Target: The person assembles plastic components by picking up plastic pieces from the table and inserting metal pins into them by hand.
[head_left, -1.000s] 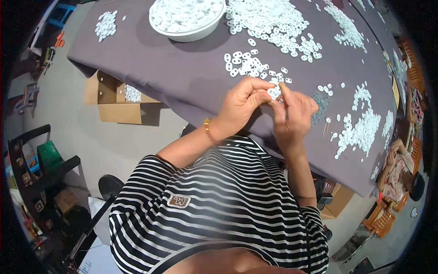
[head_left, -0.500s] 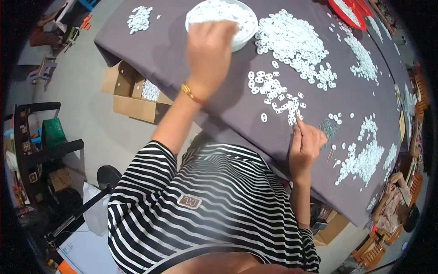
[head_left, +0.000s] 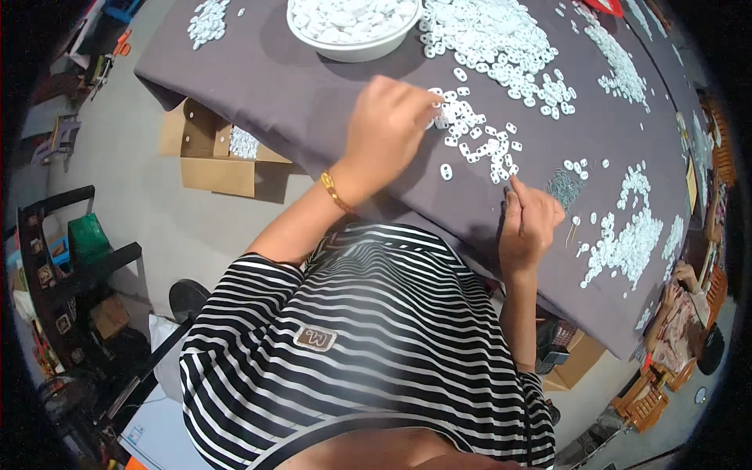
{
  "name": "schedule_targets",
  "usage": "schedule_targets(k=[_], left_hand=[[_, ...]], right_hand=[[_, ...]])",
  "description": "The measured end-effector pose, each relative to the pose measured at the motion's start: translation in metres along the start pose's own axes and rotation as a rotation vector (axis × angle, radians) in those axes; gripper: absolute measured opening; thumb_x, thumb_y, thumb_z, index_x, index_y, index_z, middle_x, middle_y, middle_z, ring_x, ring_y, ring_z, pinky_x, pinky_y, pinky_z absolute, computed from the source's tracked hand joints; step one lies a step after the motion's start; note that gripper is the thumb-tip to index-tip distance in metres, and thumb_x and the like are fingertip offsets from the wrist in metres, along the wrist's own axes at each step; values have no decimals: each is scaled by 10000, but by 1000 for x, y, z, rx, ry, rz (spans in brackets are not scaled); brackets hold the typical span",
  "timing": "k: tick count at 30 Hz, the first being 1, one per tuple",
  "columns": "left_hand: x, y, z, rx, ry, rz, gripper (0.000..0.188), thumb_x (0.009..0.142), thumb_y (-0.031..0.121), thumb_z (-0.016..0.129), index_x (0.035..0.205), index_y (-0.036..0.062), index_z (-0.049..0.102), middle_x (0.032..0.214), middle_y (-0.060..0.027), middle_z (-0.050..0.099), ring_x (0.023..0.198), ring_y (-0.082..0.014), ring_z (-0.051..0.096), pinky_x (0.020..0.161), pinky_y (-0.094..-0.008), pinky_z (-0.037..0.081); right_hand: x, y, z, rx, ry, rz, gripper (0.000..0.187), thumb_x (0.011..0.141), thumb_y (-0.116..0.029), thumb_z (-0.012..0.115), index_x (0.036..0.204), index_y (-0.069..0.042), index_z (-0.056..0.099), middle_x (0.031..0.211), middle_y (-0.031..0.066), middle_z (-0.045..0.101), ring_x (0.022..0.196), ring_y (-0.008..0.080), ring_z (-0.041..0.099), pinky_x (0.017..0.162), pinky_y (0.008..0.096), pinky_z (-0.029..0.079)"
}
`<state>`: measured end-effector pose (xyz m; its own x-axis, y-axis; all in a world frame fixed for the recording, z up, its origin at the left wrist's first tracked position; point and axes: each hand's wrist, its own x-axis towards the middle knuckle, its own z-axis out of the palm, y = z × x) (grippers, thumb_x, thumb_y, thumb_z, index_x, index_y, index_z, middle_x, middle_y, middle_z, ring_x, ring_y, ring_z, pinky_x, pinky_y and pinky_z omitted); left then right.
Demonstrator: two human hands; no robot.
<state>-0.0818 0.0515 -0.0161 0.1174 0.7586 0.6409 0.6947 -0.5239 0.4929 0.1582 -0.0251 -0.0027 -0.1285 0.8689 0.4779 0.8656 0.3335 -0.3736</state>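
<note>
My left hand (head_left: pixel 388 125) hangs over the desk (head_left: pixel 298 86), fingers curled loosely downward at the edge of a loose scatter of small white plastic pieces (head_left: pixel 478 141); I cannot tell whether they pinch one. My right hand (head_left: pixel 529 223) rests near the desk's front edge, forefinger stretched up to touch the lower end of that same scatter, the other fingers folded in, holding nothing I can see. A white bowl (head_left: pixel 352 48) heaped with the same pieces stands just beyond my left hand, and a bigger heap (head_left: pixel 489 31) lies to its right. More piles (head_left: pixel 627 239) sit right of my right hand, with a small grey mesh pad (head_left: pixel 565 186) between. An open cardboard box (head_left: pixel 207 149) stands on the floor left of the desk. My striped shirt (head_left: pixel 360 345) fills the lower view.
</note>
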Motion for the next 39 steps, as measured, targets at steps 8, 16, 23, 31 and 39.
schedule_targets(k=[8,16,23,31,39], left_hand=[[-17,20,16,-2,-114,-24,95,750,111,730,769,106,637,752,-33,563,765,-260,522,681,-381,427],[-15,26,19,83,-198,-31,139,709,110,766,796,109,658,788,-35,600,769,-265,536,702,-376,435],[-16,31,18,28,-170,-15,126,754,77,746,828,85,644,793,-52,632,743,-255,562,708,-363,448],[-31,60,11,-328,-181,-116,107,826,40,704,930,36,676,806,-79,651,670,-233,562,619,-332,459],[-40,71,14,-402,-258,-157,133,826,47,706,954,30,677,800,-76,642,677,-232,556,651,-337,454]], right_hand=[[-6,3,-5,-19,5,34,222,821,-23,668,1031,-62,727,852,54,656,853,203,602,931,333,364],[-4,21,-10,-23,269,-8,228,791,38,665,992,-53,725,834,59,665,752,206,605,808,338,407],[-14,29,-23,166,268,515,181,829,-14,675,998,-65,714,852,55,631,747,153,560,762,294,446],[-27,39,-14,-158,69,214,146,797,-100,730,937,-118,692,857,2,645,847,169,590,862,349,348],[-30,27,-9,-334,-54,226,122,827,-217,712,931,-155,698,866,-14,616,899,156,575,854,382,313]])
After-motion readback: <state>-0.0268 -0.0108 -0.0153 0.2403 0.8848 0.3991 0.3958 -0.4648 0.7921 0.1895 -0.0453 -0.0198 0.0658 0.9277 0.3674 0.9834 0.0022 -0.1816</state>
